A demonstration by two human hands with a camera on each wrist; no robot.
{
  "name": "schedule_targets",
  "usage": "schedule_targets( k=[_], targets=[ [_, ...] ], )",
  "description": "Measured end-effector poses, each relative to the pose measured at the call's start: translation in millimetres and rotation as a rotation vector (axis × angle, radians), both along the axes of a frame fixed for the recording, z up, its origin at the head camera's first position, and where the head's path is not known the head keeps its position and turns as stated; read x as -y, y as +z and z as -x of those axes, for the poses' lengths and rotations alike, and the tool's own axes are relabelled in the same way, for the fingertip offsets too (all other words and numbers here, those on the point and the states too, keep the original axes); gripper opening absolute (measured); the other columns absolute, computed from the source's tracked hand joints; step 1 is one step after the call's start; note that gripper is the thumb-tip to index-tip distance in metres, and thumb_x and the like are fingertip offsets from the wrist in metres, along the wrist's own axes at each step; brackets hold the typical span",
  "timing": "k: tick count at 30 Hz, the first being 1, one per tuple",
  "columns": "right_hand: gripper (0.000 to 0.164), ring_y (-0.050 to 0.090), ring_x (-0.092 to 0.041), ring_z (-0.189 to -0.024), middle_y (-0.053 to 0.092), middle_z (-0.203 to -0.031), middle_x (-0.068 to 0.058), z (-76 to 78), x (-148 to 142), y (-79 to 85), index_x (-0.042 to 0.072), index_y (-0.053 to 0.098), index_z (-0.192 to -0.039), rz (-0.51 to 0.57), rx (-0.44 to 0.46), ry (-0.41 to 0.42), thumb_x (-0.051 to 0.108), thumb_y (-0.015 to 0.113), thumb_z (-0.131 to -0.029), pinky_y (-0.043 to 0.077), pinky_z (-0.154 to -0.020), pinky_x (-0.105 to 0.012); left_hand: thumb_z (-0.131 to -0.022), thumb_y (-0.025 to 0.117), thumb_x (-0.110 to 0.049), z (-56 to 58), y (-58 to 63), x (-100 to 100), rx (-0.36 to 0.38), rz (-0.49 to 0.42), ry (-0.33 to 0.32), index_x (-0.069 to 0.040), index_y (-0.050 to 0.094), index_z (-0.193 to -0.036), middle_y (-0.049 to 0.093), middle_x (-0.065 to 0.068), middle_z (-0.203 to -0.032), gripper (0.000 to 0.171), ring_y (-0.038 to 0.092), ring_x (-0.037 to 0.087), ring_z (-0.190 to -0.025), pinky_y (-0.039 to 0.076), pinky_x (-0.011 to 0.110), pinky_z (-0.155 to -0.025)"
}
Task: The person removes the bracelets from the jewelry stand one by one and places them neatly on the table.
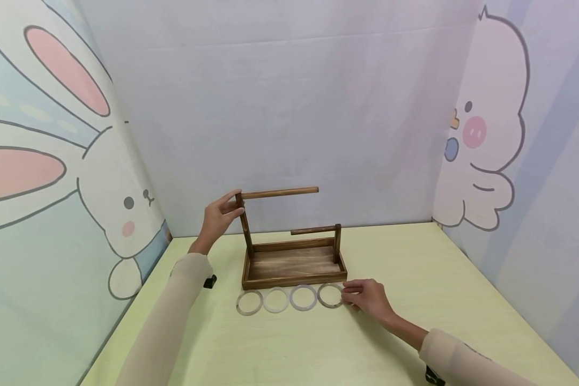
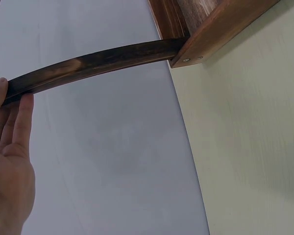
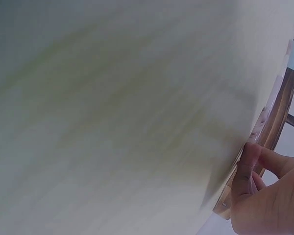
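Note:
A brown wooden stand [image 1: 294, 280] has a tray base, a tall left post with a long bar, and a short right post with a shorter bar. My left hand [image 1: 220, 213] holds the top of the tall post [image 2: 98, 63], thumb on one side and fingers on the other. Along the tray's front edge several ring-shaped bangles lie in a row, pale ones and a darker bangle [image 1: 330, 306] at the right end. At that bangle's right rim is my right hand [image 1: 370, 300], pinching it between thumb and fingers. In the right wrist view the fingertips [image 3: 251, 151] partly hide it.
A pale bangle [image 1: 250, 313] lies at the left end of the row, with two more bangles between. The light wooden table [image 1: 280, 354] meets a plain cloth wall [image 1: 289, 118] behind the stand. Cartoon-printed walls stand left and right.

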State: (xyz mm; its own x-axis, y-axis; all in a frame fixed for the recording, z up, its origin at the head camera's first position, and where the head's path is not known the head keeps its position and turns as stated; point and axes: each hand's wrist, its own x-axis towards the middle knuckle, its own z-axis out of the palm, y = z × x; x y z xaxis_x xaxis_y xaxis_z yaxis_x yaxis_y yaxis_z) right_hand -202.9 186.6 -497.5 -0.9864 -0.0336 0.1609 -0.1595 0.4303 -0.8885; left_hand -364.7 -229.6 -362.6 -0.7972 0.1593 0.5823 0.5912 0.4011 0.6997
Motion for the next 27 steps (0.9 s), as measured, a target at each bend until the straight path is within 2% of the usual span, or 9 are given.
schedule_targets(
  k=[11, 20, 23, 27],
  targets=[
    [0.026, 0.076, -0.023, -0.066, 0.079, -0.089, -0.016, -0.6, -3.7, 1.3, -0.01, 0.076, -0.111, 0.001, 0.007, 0.014, 0.002, 0.081, -0.088, 0.061, -0.054, -0.028, -0.094, 0.076, -0.005, 2.0, 0.4, -1.4, 0.0, 0.008, -0.003, -0.026, 0.061, -0.148, 0.071, 0.019, -0.127, 0.06, 0.072, 0.032, -0.114, 0.057, 0.048, -0.095],
    [0.027, 0.077, -0.027, -0.07, 0.079, -0.092, -0.014, 2.3, -13.7, 15.5, -0.008, 0.075, -0.112, -0.068, -0.041, 0.018, 0.007, 0.081, -0.09, 0.062, -0.058, -0.03, -0.093, 0.077, -0.003, 2.9, 0.9, 2.2, -0.007, 0.016, -0.005, -0.024, 0.061, -0.148, 0.072, 0.02, -0.124, 0.061, 0.072, 0.034, -0.112, 0.06, 0.035, -0.091],
    [0.028, 0.078, -0.028, -0.074, 0.08, -0.094, -0.013, 5.1, -19.5, 22.1, -0.006, 0.076, -0.113, -0.108, -0.055, -0.001, 0.01, 0.081, -0.091, 0.061, -0.059, -0.027, -0.093, 0.077, -0.001, 1.0, 1.8, 3.2, -0.014, 0.018, -0.012, -0.021, 0.06, -0.149, 0.072, 0.023, -0.124, 0.061, 0.072, 0.037, -0.112, 0.06, 0.038, -0.091],
    [0.03, 0.078, -0.026, -0.082, 0.08, -0.096, -0.012, 9.6, -29.1, 34.1, -0.003, 0.076, -0.115, -0.192, -0.09, -0.02, 0.018, 0.08, -0.094, 0.06, -0.063, -0.027, -0.092, 0.074, 0.007, -10.2, 11.1, -2.1, -0.023, 0.01, -0.04, -0.01, 0.058, -0.149, 0.069, 0.03, -0.123, 0.061, 0.071, 0.044, -0.111, 0.06, 0.041, -0.09]
  ],
)
